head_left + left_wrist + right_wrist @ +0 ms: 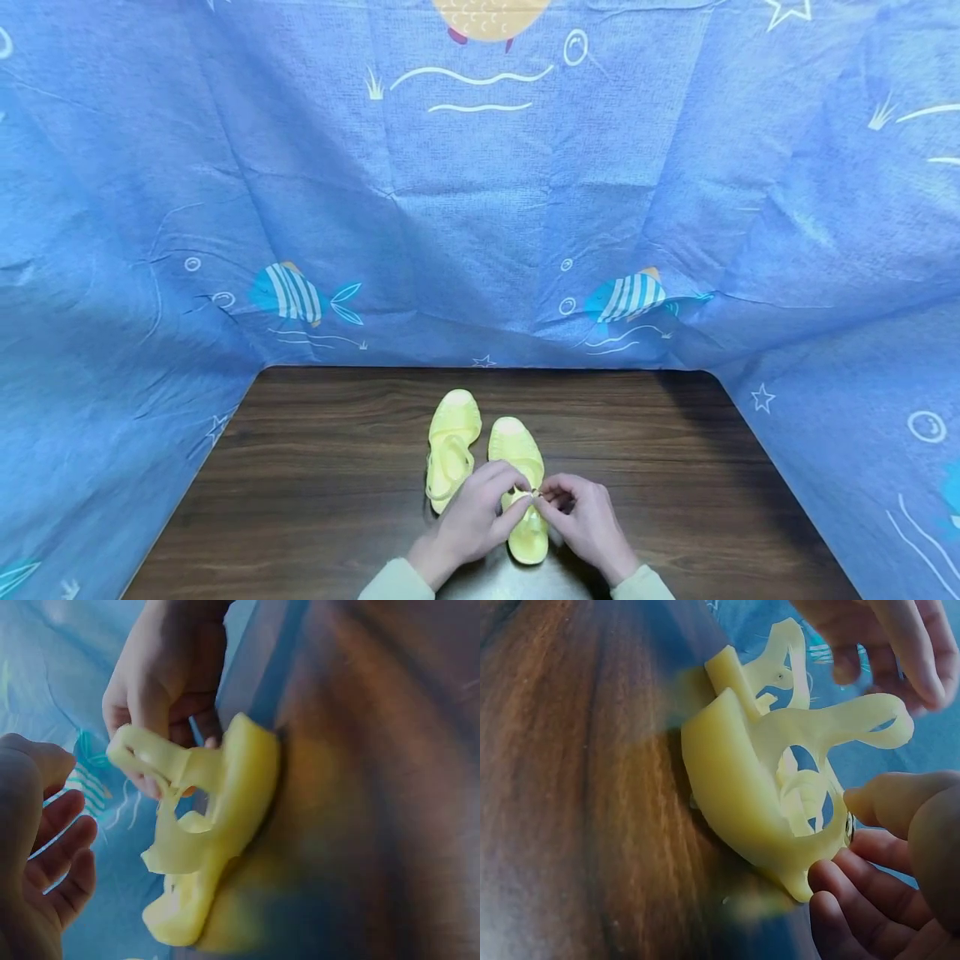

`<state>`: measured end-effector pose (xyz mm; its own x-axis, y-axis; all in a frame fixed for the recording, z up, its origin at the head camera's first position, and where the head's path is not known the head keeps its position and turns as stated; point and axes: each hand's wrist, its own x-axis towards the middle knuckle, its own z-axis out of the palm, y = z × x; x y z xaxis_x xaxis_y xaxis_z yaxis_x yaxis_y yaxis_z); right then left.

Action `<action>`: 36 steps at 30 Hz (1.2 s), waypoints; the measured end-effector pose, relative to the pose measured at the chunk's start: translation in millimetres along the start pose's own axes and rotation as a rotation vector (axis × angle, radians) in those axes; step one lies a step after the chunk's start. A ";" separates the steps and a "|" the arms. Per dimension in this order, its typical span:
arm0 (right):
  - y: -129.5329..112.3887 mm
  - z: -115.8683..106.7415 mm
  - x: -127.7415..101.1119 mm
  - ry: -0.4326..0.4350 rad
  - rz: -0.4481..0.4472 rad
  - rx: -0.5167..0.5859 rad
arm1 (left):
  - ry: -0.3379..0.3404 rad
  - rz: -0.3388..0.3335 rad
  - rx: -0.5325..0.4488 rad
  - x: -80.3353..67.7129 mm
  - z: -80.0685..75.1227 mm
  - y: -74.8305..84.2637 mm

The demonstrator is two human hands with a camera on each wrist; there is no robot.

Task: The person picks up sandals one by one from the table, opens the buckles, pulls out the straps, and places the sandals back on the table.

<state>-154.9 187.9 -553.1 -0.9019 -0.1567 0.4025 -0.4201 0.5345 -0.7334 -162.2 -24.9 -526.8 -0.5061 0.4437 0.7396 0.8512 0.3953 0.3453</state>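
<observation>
carefully now: both hands meet over the near yellow sandal (525, 492) on the table (315, 483); left hand (472, 521) and right hand (588, 521) pinch its strap at the buckle; keep the sole flat, feed slowly.

Both hands (525, 517) pinch rt sandal (517, 475) strap; lft sandal (452, 446) beside.

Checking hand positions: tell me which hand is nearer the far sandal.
Left. The left hand lies beside the far sandal, close to its near end; the right hand is beyond the other sandal.
</observation>
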 end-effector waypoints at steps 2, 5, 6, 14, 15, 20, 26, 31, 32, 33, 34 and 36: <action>1.1 0.5 -1.7 -0.001 -0.016 -0.012 | 0.010 -0.009 -0.031 -8.4 -0.7 4.7; 2.0 -0.1 -4.1 -0.014 -0.029 -0.029 | 0.005 -0.036 -0.090 -22.4 -1.6 9.7; 2.0 -0.8 -4.9 -0.021 -0.028 -0.032 | 0.002 -0.048 -0.110 -27.2 -1.8 10.8; 3.1 -8.5 -18.5 -0.104 0.088 -0.008 | -0.058 -0.233 -0.191 -59.9 -3.6 12.5; 3.6 -9.5 -20.7 -0.111 0.098 -0.009 | -0.074 -0.255 -0.183 -62.4 -3.6 12.6; 6.4 -14.8 -30.0 -0.200 0.091 -0.011 | -0.231 -0.408 -0.098 -68.6 -4.4 14.5; 8.4 -18.1 -34.2 -0.364 0.053 -0.134 | -0.379 -0.538 -0.097 -64.8 -4.1 17.1; 8.3 -12.4 -35.1 -0.371 -0.037 -0.231 | -0.384 -0.559 -0.161 -59.7 0.2 15.9; 8.5 -10.7 -34.8 -0.368 -0.057 -0.238 | -0.378 -0.555 -0.168 -58.6 1.0 15.5; 8.2 -9.3 -34.5 -0.361 -0.074 -0.245 | -0.372 -0.547 -0.173 -57.5 1.8 15.1; 8.1 -8.0 -34.3 -0.351 -0.092 -0.254 | -0.363 -0.538 -0.177 -56.6 2.6 14.5; 7.5 -6.2 -33.2 -0.335 -0.106 -0.257 | -0.348 -0.508 -0.175 -55.5 4.3 13.6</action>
<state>-127.5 202.2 -568.6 -0.8554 -0.4605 0.2372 -0.5122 0.6834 -0.5203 -123.1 -40.7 -565.6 -0.8429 0.4826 0.2379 0.4884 0.5009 0.7145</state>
